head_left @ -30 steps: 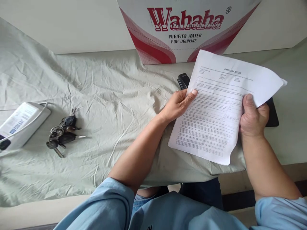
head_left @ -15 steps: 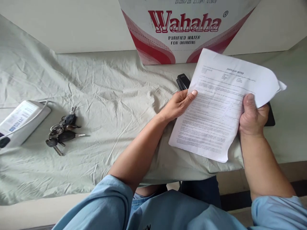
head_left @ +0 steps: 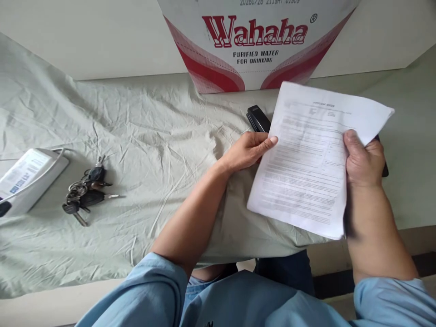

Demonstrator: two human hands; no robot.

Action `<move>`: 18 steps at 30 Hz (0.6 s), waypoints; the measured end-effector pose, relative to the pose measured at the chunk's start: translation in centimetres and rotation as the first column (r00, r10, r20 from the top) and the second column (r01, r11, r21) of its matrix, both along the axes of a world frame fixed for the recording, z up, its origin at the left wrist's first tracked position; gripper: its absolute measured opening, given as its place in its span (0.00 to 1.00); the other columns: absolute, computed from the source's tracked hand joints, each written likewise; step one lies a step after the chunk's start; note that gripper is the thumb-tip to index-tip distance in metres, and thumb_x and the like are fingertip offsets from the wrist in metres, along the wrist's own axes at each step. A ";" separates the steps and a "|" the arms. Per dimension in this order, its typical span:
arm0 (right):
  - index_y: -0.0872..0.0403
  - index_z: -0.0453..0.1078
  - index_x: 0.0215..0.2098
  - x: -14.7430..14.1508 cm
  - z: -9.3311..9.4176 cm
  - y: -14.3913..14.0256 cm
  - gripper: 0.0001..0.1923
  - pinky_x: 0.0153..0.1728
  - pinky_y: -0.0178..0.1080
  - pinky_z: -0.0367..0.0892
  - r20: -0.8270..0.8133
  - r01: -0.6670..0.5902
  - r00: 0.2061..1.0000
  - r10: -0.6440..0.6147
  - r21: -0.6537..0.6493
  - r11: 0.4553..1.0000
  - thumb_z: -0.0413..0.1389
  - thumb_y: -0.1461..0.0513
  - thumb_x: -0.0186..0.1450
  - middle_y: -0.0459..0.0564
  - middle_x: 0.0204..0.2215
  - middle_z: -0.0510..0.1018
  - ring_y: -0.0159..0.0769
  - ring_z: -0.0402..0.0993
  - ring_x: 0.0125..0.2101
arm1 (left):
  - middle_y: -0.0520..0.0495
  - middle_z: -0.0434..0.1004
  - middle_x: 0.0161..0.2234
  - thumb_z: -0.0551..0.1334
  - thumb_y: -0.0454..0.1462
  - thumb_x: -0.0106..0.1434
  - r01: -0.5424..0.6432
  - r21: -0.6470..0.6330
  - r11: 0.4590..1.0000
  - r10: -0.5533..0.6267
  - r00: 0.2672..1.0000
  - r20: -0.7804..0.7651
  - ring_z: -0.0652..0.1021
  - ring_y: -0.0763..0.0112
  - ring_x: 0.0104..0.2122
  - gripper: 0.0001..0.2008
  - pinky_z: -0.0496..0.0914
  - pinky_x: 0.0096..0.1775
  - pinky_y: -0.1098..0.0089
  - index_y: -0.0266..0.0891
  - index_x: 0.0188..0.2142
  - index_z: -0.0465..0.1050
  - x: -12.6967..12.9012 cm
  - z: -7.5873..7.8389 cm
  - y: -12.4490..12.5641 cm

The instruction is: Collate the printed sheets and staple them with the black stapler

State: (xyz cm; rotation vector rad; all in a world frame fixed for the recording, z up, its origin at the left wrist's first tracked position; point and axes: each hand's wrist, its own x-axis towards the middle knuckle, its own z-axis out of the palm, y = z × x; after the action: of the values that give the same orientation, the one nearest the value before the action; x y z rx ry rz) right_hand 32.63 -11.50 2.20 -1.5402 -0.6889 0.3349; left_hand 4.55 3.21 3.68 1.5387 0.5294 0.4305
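Observation:
Between my hands is a stack of printed paper sheets, tilted above the cloth-covered surface. My left hand pinches its left edge, thumb on top and the fingers hidden underneath. On the opposite edge, my right hand grips the sheets, its thumb pressed on the front page. The upper right corner of the stack bends up a little. Just beyond my left hand lies a black stapler, partly covered by the paper. A dark flat object shows only its edge behind my right hand.
A white and red Wahaha water carton stands at the back against the wall. Several keys on a ring lie to the left. Farther left is a white box-like device with a cable. The green cloth is wrinkled.
The sheets have come slightly lower and nearer to me, and their raised upper right corner has flattened somewhat. Both hands keep hold. The whole view has shifted a little.

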 end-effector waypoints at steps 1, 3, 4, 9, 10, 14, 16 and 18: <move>0.52 0.90 0.45 0.0 0.3 -0.2 0.30 0.61 0.59 0.85 -0.040 -0.029 0.999 0.027 -0.047 0.998 0.80 0.39 0.58 0.54 0.45 0.93 0.54 0.92 0.50 | 0.54 0.60 0.22 0.65 0.75 0.70 -0.036 -0.009 0.999 0.036 0.999 0.008 0.64 0.74 0.24 0.40 0.60 0.26 0.66 0.44 0.27 0.61 0.0 -0.1 0.1; 0.51 0.90 0.45 0.0 1.1 -0.6 0.31 0.58 0.58 0.86 -0.109 -0.099 0.990 0.085 -0.132 0.986 0.82 0.39 0.56 0.53 0.42 0.93 0.53 0.93 0.47 | 0.54 0.59 0.22 0.65 0.75 0.70 -0.111 -0.013 0.994 0.111 0.994 0.013 0.62 0.74 0.23 0.40 0.58 0.26 0.66 0.45 0.28 0.60 -0.1 -0.4 0.5; 0.50 0.90 0.44 -0.1 1.4 -0.7 0.31 0.56 0.58 0.87 -0.139 -0.139 0.983 0.116 -0.169 0.976 0.82 0.38 0.55 0.53 0.40 0.93 0.53 0.93 0.46 | 0.54 0.59 0.23 0.65 0.75 0.69 -0.139 -0.005 0.990 0.139 0.990 0.009 0.62 0.74 0.23 0.40 0.58 0.26 0.65 0.45 0.28 0.61 -0.1 -0.6 0.6; 0.49 0.90 0.44 -0.1 1.6 -1.0 0.33 0.55 0.57 0.88 -0.290 -0.368 0.914 0.284 -0.300 0.880 0.83 0.37 0.52 0.52 0.39 0.93 0.52 0.93 0.42 | 0.53 0.61 0.23 0.72 0.73 0.65 -0.160 0.068 0.985 0.162 0.987 -0.021 0.61 0.73 0.24 0.37 0.58 0.27 0.64 0.45 0.30 0.69 -0.6 -1.0 1.5; 0.49 0.90 0.45 0.0 1.4 -1.0 0.33 0.56 0.56 0.87 -0.309 -0.398 0.901 0.306 -0.302 0.867 0.84 0.37 0.52 0.52 0.41 0.94 0.51 0.93 0.43 | 0.54 0.61 0.23 0.72 0.73 0.65 -0.149 0.079 0.986 0.152 0.988 -0.036 0.61 0.73 0.24 0.37 0.57 0.27 0.64 0.44 0.30 0.70 -0.8 -0.9 1.6; 0.49 0.90 0.46 0.2 0.7 -0.7 0.36 0.58 0.55 0.86 -0.262 -0.323 0.932 0.250 -0.289 0.901 0.82 0.34 0.52 0.51 0.40 0.94 0.50 0.92 0.43 | 0.54 0.60 0.22 0.74 0.68 0.65 -0.042 0.082 0.996 0.051 0.992 -0.116 0.60 0.74 0.24 0.33 0.54 0.28 0.64 0.43 0.29 0.72 -1.2 -0.4 1.8; 0.49 0.89 0.44 0.3 0.8 -0.6 0.36 0.56 0.54 0.86 -0.190 -0.291 0.952 0.239 -0.328 0.899 0.81 0.32 0.53 0.51 0.39 0.93 0.49 0.91 0.42 | 0.55 0.60 0.23 0.75 0.65 0.66 -0.025 0.063 0.998 0.034 0.990 -0.137 0.60 0.74 0.23 0.30 0.53 0.28 0.64 0.43 0.31 0.75 -1.2 -0.2 1.8; 0.50 0.89 0.41 0.4 1.3 -0.8 0.36 0.54 0.52 0.86 -0.142 -0.324 0.946 0.291 -0.396 0.859 0.79 0.30 0.55 0.51 0.38 0.93 0.49 0.91 0.42 | 0.55 0.61 0.23 0.75 0.62 0.66 -0.068 0.020 0.998 0.070 0.989 -0.129 0.60 0.74 0.23 0.27 0.54 0.28 0.65 0.43 0.33 0.77 -1.3 -0.3 1.9</move>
State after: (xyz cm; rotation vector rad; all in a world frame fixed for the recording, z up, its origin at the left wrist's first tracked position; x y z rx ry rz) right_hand 32.99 -12.27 3.50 -1.8062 -0.8421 0.8245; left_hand 3.29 5.10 3.40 1.5741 0.6835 0.3894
